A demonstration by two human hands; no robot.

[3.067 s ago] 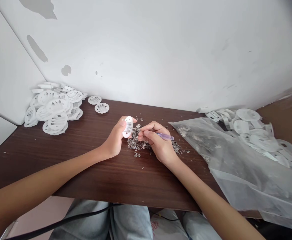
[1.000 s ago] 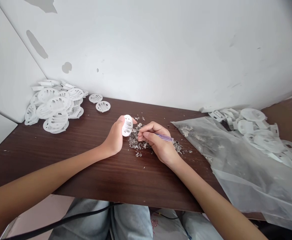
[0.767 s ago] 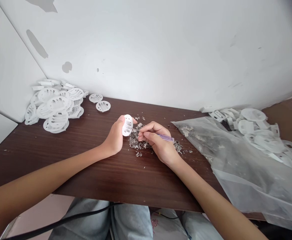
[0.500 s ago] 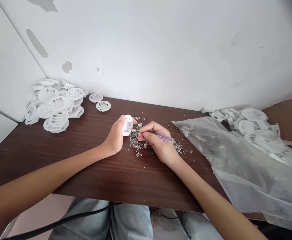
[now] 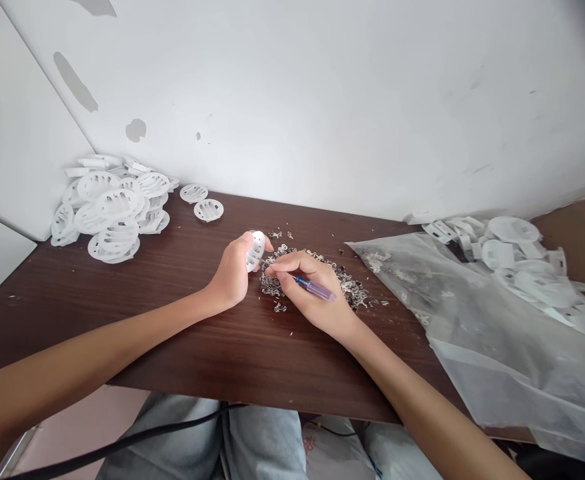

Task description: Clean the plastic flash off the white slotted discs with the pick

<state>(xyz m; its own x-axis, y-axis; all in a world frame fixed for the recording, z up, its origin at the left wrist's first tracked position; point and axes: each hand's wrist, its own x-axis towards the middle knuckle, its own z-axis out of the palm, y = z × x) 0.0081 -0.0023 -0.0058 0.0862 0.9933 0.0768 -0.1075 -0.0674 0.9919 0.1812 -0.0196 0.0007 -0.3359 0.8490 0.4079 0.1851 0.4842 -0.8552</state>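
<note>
My left hand is closed on a round white slotted plastic disc, held tilted up with the thumb on its face. In my right hand is a screwdriver with a translucent purple-blue handle, gripped like a pen. Its thin shaft points left at the disc's lower right edge; whether the tip touches inside a slot I cannot tell. Below and behind both hands lies a heap of small shiny metal pieces, partly hidden by my right hand.
At the back left is a pile of white slotted discs, with two loose discs beside it. A clear plastic bag spreads over the right side, near more white parts. A white wall closes off the dark wooden table.
The screwdriver's handle has swung lower and nearer to me, and my right fingers have shifted left towards the disc. The disc has turned a little more edge-on in my left hand.
</note>
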